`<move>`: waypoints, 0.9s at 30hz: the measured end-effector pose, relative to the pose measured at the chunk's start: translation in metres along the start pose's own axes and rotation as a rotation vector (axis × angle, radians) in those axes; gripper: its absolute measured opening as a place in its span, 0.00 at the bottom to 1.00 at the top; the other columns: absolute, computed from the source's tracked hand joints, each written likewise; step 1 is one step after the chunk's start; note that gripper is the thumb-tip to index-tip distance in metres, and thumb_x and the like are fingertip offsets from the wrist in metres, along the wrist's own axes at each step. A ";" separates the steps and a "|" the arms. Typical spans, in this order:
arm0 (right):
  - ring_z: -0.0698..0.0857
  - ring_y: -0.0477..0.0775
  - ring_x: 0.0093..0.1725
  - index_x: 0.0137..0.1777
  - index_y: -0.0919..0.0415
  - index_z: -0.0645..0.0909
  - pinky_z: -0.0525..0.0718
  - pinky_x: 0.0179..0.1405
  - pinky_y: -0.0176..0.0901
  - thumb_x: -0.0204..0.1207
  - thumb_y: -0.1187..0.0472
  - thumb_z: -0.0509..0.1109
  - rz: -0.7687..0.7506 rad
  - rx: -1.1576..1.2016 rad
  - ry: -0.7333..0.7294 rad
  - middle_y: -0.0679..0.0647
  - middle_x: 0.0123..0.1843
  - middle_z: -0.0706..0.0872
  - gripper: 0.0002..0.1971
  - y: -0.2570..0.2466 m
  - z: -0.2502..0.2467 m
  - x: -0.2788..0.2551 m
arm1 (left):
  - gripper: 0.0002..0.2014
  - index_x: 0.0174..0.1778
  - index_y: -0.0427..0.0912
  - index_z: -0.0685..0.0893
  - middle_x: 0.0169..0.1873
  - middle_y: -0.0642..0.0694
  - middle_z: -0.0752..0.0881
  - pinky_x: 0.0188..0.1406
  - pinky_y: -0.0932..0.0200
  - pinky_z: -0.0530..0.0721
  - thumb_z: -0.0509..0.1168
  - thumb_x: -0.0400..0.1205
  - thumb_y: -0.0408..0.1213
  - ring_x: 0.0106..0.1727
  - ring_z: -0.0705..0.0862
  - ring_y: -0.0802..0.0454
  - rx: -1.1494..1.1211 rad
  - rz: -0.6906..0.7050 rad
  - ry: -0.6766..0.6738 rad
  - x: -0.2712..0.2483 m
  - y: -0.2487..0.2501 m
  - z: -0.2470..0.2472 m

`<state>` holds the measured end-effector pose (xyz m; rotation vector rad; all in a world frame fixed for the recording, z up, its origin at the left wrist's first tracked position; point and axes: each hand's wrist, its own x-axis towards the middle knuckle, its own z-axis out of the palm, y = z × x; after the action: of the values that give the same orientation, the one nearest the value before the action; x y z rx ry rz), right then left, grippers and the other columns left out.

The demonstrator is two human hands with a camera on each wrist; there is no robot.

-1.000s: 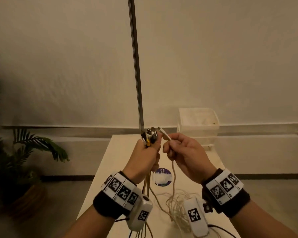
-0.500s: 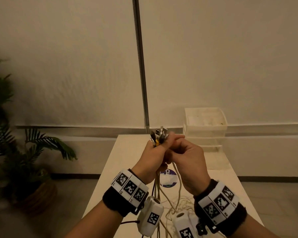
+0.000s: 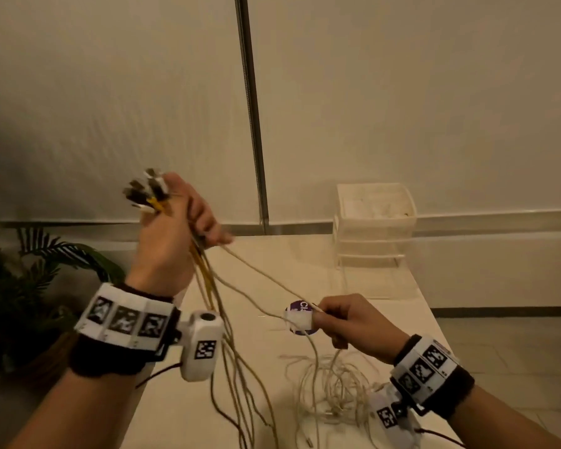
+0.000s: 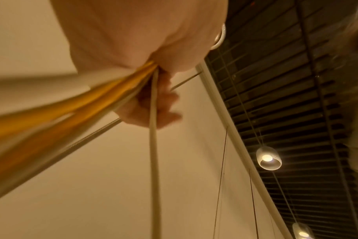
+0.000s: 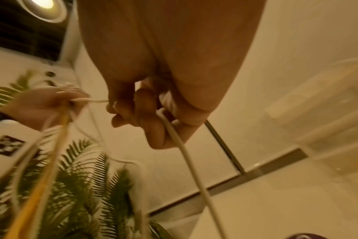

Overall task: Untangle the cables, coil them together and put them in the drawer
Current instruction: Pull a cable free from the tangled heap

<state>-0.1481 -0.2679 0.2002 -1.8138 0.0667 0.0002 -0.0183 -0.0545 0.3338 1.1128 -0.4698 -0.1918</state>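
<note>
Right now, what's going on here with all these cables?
A person is sorting cables over a table. The left hand is raised and grips a bundle of cables just below their connector ends; yellow and pale strands hang down from it. The right hand, lower and to the side, pinches a single white cable that runs taut from the left hand. A loose tangle lies on the table. Nothing is coiled yet, and the drawer unit stands apart at the back.

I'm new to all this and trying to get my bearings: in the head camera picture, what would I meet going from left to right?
Potted plant → left hand gripping the cable bundle → metal pole → right hand pinching a white cable → drawer unit.
</note>
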 end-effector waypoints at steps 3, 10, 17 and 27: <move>0.76 0.50 0.27 0.40 0.65 0.84 0.76 0.31 0.41 0.82 0.64 0.66 -0.035 -0.123 -0.027 0.47 0.25 0.81 0.10 0.004 -0.011 0.002 | 0.24 0.27 0.45 0.66 0.18 0.52 0.65 0.14 0.66 0.63 0.53 0.84 0.58 0.17 0.61 0.57 0.144 0.035 -0.052 -0.005 0.015 -0.006; 0.74 0.48 0.27 0.41 0.59 0.84 0.74 0.29 0.41 0.83 0.61 0.66 -0.167 -0.219 -0.047 0.53 0.28 0.78 0.10 -0.027 -0.013 0.020 | 0.11 0.53 0.50 0.89 0.41 0.58 0.90 0.43 0.66 0.82 0.61 0.85 0.38 0.44 0.86 0.66 1.046 0.120 -0.498 -0.031 -0.040 0.015; 0.81 0.37 0.26 0.40 0.61 0.85 0.76 0.28 0.29 0.80 0.67 0.68 -0.207 -0.325 0.037 0.48 0.28 0.85 0.08 -0.047 -0.020 0.028 | 0.09 0.38 0.42 0.86 0.31 0.47 0.86 0.35 0.48 0.78 0.62 0.80 0.31 0.35 0.82 0.48 1.256 0.012 -0.536 -0.033 -0.076 0.031; 0.71 0.43 0.27 0.34 0.60 0.71 0.74 0.33 0.31 0.86 0.58 0.59 -0.119 -0.185 0.002 0.49 0.27 0.73 0.18 0.014 -0.004 0.013 | 0.16 0.30 0.54 0.83 0.23 0.51 0.78 0.23 0.49 0.73 0.62 0.78 0.58 0.23 0.73 0.47 0.663 0.351 0.127 0.005 0.010 -0.002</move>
<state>-0.1364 -0.2760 0.1871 -2.0005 -0.0405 -0.0822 -0.0139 -0.0508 0.3434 1.6501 -0.6271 0.3691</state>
